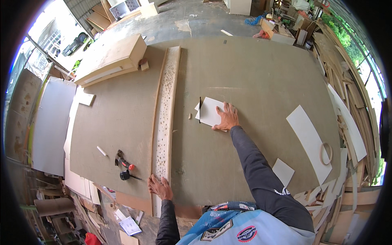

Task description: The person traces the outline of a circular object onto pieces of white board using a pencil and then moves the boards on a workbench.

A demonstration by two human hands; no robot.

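On the large greenish-brown work table (261, 81) lies a long narrow speckled board (163, 110) with wooden side strips, running away from me. My left hand (160, 188) rests across its near end, fingers apart, some reaching over the left edge. Right of the board, my right hand (227, 117) is spread over a white rectangular panel (209, 110), pressing on its right side. A second white piece peeks out beneath its left corner. A thin black strip (200, 109) lies along the panel's left side. A claw hammer (123, 160) and a black tape measure (125, 175) lie left of my left hand.
A wooden box (110, 61) stands at the back left of the table. On the right lie a long white panel (308, 141), a ring (326, 154) and a small white square (282, 172). Offcuts (347, 81) pile beyond the right edge. A white stick (102, 151) lies near the hammer.
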